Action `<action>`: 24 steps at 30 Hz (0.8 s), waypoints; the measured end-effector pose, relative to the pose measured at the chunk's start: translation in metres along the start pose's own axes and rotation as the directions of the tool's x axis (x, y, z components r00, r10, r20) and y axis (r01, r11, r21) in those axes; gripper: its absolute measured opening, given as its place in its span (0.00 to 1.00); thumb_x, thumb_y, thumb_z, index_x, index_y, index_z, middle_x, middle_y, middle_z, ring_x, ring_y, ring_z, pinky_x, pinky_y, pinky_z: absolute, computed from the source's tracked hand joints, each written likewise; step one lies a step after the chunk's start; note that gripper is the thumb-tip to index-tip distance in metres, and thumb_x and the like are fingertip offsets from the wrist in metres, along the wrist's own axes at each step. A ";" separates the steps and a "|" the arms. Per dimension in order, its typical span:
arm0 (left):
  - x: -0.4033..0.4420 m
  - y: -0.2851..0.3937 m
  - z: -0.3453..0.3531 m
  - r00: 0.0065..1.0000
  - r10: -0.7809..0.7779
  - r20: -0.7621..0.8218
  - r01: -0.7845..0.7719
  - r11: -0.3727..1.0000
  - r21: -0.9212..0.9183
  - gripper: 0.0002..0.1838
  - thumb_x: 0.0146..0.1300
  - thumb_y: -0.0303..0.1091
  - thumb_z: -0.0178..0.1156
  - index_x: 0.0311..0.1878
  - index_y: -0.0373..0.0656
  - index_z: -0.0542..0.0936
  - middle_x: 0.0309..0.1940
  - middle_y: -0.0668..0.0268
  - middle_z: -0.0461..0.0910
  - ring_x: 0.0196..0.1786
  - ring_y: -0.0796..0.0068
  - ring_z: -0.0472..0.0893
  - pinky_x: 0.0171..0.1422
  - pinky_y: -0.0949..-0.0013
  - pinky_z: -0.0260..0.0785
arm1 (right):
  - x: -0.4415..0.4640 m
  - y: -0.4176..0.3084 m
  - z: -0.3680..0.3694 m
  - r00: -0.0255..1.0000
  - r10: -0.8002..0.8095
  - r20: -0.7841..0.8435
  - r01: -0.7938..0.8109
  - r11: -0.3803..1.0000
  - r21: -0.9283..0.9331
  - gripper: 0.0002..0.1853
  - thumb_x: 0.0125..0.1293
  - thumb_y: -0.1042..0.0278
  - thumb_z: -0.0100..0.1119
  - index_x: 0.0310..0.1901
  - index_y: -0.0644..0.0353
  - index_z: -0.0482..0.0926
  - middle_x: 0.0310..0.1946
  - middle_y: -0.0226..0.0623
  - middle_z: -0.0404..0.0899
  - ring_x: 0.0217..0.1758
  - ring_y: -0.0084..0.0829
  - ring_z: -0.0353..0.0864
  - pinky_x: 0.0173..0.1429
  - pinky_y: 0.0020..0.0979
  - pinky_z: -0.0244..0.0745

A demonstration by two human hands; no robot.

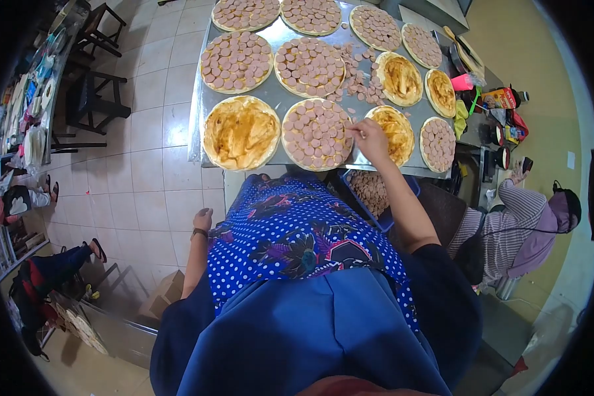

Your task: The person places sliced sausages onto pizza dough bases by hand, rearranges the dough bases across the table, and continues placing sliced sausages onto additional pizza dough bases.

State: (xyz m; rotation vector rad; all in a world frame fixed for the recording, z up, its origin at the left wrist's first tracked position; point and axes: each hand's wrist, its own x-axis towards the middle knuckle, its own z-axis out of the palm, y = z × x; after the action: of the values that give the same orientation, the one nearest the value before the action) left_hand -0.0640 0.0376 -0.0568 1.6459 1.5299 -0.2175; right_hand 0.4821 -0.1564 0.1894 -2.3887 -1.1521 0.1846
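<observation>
Pizza (315,134) | right edge at right hand (371,140): pinching, contents unclear | left hand (202,220): well apart, loosely curled

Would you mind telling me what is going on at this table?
Someone in a spotted apron is working over round pizzas on a metal table. The right hand is at the right edge of a front-row pizza covered in pinkish slices; whether it holds one is hard to tell. The left hand hangs at the side. Four rounds show only a browned, sauce-like coating, and loose slices lie between the pizzas.
</observation>
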 end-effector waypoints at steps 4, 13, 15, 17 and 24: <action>-0.003 0.015 -0.003 1.000 0.009 -0.028 -0.010 0.999 -0.032 0.23 0.57 0.51 0.57 0.46 0.43 0.82 0.44 0.51 0.81 0.50 0.54 0.79 0.56 0.59 0.69 | 0.003 -0.018 0.012 0.985 -0.038 0.166 0.046 0.998 -0.044 0.06 0.54 0.66 0.60 0.32 0.56 0.80 0.31 0.36 0.74 0.41 0.39 0.76 0.42 0.38 0.72; -0.007 0.007 0.007 0.998 -0.053 0.022 0.054 0.997 -0.057 0.24 0.57 0.52 0.57 0.47 0.43 0.82 0.45 0.52 0.81 0.52 0.56 0.79 0.57 0.61 0.69 | 0.016 -0.012 0.012 0.981 -0.086 0.172 0.113 0.982 -0.150 0.06 0.53 0.65 0.61 0.31 0.56 0.80 0.33 0.36 0.76 0.42 0.39 0.76 0.43 0.38 0.73; -0.011 0.011 0.004 0.994 -0.099 0.038 0.101 0.994 -0.036 0.24 0.57 0.52 0.57 0.47 0.43 0.82 0.45 0.52 0.81 0.52 0.56 0.79 0.57 0.61 0.69 | 0.024 -0.006 0.008 0.979 -0.081 0.186 0.110 0.982 -0.152 0.06 0.54 0.64 0.61 0.31 0.56 0.81 0.34 0.36 0.76 0.40 0.39 0.77 0.42 0.38 0.73; -0.014 0.013 0.002 0.996 -0.086 0.026 0.087 0.995 -0.042 0.24 0.57 0.52 0.57 0.48 0.42 0.81 0.46 0.53 0.81 0.53 0.57 0.79 0.58 0.61 0.69 | 0.044 0.010 0.005 0.979 0.178 0.095 -0.179 0.984 0.000 0.08 0.56 0.61 0.61 0.31 0.56 0.81 0.35 0.36 0.78 0.38 0.41 0.78 0.41 0.39 0.73; -0.017 0.029 -0.008 0.994 -0.108 0.028 0.109 0.994 -0.031 0.23 0.57 0.50 0.58 0.48 0.42 0.81 0.46 0.52 0.80 0.53 0.56 0.78 0.58 0.61 0.69 | 0.110 0.066 0.029 0.963 0.234 -0.130 -0.250 0.961 -0.120 0.08 0.56 0.63 0.61 0.36 0.54 0.83 0.34 0.36 0.79 0.37 0.36 0.80 0.41 0.37 0.74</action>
State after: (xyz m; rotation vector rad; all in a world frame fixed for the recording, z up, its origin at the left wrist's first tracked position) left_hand -0.0455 0.0342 -0.0274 1.5311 1.5964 -0.2704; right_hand 0.5895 -0.0962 0.1419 -2.6205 -0.8417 0.0493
